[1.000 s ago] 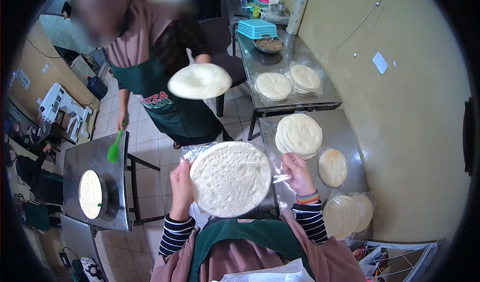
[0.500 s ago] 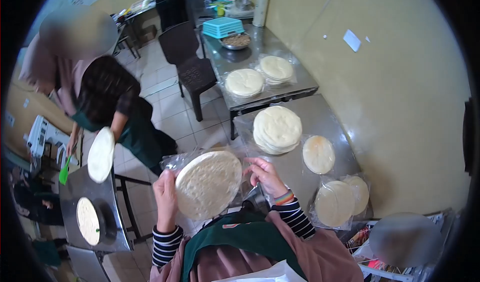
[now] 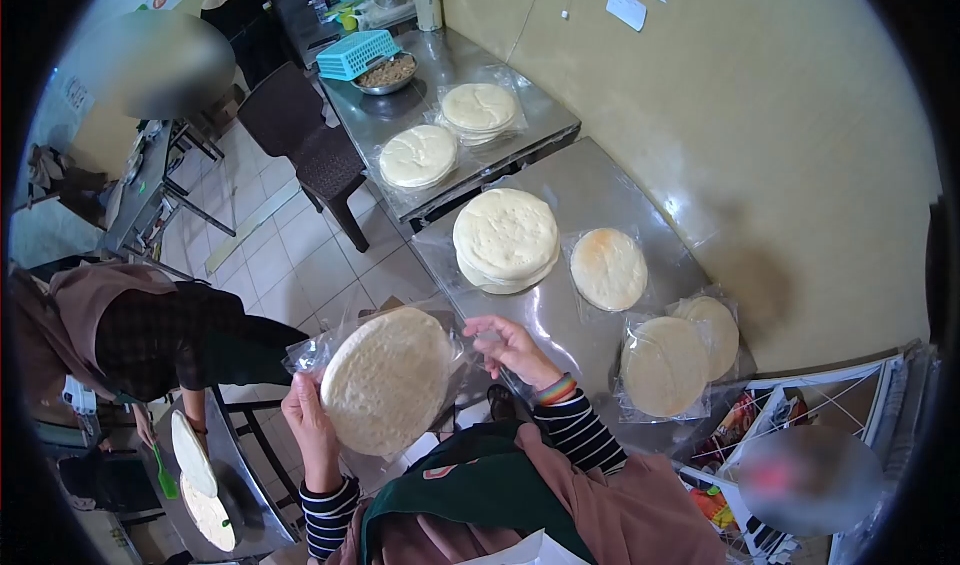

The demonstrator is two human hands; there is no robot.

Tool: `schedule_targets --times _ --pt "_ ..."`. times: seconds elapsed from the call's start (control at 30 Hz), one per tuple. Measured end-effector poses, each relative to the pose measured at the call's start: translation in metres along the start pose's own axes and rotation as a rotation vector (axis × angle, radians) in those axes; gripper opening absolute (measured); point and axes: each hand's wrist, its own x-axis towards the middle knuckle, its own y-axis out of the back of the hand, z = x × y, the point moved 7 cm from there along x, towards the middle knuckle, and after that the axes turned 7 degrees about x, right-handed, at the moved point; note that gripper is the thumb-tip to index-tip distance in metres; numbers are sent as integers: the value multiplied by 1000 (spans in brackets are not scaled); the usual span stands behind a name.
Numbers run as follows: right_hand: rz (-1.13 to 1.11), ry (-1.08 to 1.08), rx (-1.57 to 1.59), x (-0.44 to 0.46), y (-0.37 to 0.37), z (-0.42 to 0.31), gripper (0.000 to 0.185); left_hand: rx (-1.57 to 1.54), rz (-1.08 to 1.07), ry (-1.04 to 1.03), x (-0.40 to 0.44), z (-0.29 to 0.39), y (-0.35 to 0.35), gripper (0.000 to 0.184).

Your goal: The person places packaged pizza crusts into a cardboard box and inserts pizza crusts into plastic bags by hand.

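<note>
Right, my left grip (image 3: 315, 427) is closed on the left edge of the flatbread (image 3: 387, 382), which tilts in front of me with clear plastic (image 3: 308, 353) around it. My right grip (image 3: 515, 352) hangs half open near the opposite edge, fingers parted; whether it touches the plastic, I can't tell. Over on the farther tabletop (image 3: 400, 120), the metal bowl (image 3: 387, 89) holds brown, crumbly food beside the blue basket (image 3: 345, 57). Clear bags (image 3: 665, 367) hold pale rounds on the nearer tabletop (image 3: 590, 180).
</note>
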Motion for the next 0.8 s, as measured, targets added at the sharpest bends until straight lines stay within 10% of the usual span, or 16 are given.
schedule_targets --times 0.43,0.63,0.8 --pt "-189 -48 -136 -4 30 1 36 244 -187 45 -8 -13 -45 42" --pt "206 412 136 18 94 -93 32 81 126 123 -4 -51 9 41" --pt "439 862 -680 54 96 -133 32 158 254 41 -7 -31 17 37"
